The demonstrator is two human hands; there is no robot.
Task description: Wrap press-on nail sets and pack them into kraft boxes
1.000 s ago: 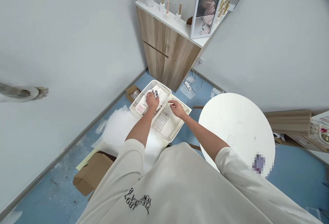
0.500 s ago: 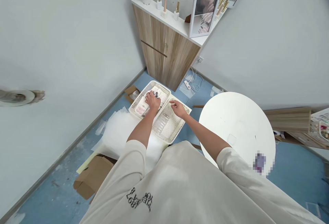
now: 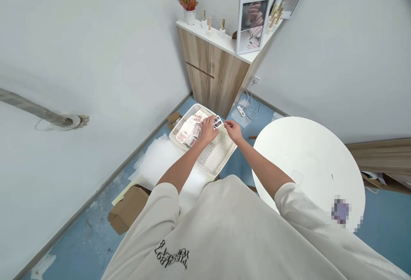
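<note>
My left hand (image 3: 208,131) is closed on a small white card of dark press-on nails (image 3: 218,121), held up over the baskets. At the card's right edge my right hand (image 3: 233,130) has its fingers pinched together, and they seem to grip that edge. Below my left hand, a white plastic basket (image 3: 177,126) holds several more packs of press-on nails (image 3: 196,118), some pink or red. Beside it sits a second cream basket (image 3: 228,156) with clear plastic trays (image 3: 204,155) inside.
A round white table (image 3: 308,156) stands at the right. Ahead is a wooden cabinet (image 3: 205,74) bearing nail polish bottles, a plant and a picture frame. White foam wrap (image 3: 160,160) and a cardboard box (image 3: 130,209) lie at the left. A power strip (image 3: 240,111) rests on the floor.
My left hand has lifted the card of dark nails out of the left basket and moved it right. My right hand has come to the card's edge. The camera view has shifted slightly.
</note>
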